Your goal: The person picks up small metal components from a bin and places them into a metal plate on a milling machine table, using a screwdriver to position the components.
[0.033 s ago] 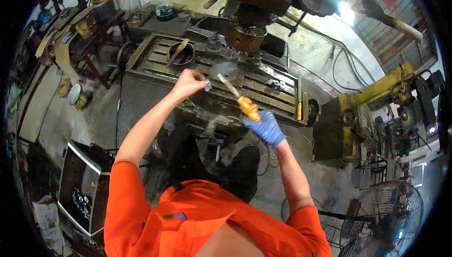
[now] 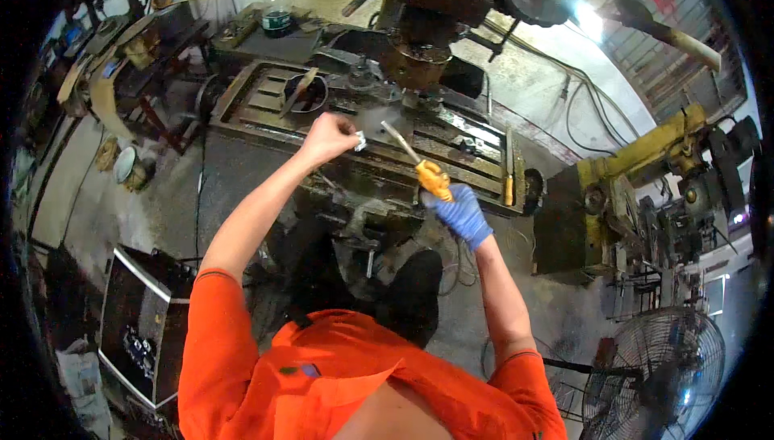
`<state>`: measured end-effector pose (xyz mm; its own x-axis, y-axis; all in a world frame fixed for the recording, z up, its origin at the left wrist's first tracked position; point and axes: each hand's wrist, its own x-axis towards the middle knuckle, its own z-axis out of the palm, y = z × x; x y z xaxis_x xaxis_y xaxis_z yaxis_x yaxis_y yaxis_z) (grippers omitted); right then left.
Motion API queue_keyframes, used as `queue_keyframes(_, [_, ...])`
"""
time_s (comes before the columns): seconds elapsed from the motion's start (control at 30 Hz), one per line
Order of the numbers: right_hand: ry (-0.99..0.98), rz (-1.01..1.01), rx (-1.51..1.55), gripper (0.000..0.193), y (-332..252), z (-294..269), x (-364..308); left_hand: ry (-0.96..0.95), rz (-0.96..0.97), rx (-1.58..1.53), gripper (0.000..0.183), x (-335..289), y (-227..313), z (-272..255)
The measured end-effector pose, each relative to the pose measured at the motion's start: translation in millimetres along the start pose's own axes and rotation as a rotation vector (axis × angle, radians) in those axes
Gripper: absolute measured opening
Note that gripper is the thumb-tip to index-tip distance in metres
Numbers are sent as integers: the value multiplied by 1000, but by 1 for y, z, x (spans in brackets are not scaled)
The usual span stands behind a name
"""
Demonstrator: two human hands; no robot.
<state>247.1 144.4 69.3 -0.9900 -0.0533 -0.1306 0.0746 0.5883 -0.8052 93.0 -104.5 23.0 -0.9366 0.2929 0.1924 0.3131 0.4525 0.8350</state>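
Note:
My bare left hand [image 2: 329, 139] pinches a small shiny metal piece [image 2: 360, 141] between thumb and fingertips, above the near edge of the slotted machine table [image 2: 270, 126]. My right hand [image 2: 459, 210], in a blue glove, is closed round the orange-yellow grip end of a narrow flat file [image 2: 401, 141]. The file slants up and left, its tip close to the metal piece but apart from it. Behind both hands stands the machine's dark head [image 2: 419, 57]. The finer shape of the metal piece is too small to make out.
A round pot [image 2: 320, 103] with a brush-like wooden stick stands on the table's left part. Another yellow-handled tool [image 2: 509, 186] lies at the right end. An open box [image 2: 165, 343] with metal parts is at lower left, a caged fan [image 2: 661, 375] at lower right.
The file and my right hand have shifted slightly right, widening the gap to the metal piece. My left hand has moved a little up and right with the piece, which catches more light.

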Motion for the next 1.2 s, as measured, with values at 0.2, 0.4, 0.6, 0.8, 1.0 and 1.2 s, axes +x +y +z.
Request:
queue_keyframes(0.2, [100, -35, 110, 29, 69, -1, 43, 70, 429, 365, 28, 70, -6, 54])
queue_keyframes(0.4, [260, 149, -40, 34, 133, 38, 44, 74, 444, 638, 20, 66, 7, 58])
queue_keyframes(0.6, [336, 159, 98, 35, 128, 35, 17, 49, 460, 607, 24, 89, -4, 67])
queue_keyframes(0.8, [334, 179, 81, 38, 112, -4, -25, 195, 440, 611, 23, 110, -14, 87])
queue_keyframes(1.0, [702, -32, 12, 20, 30, -105, -34, 242, 31, 551, 35, 105, 9, 88])
queue_keyframes(1.2, [816, -1143, 370, 41, -153, -267, -14, 234, 39, 562, 38, 111, -8, 75])
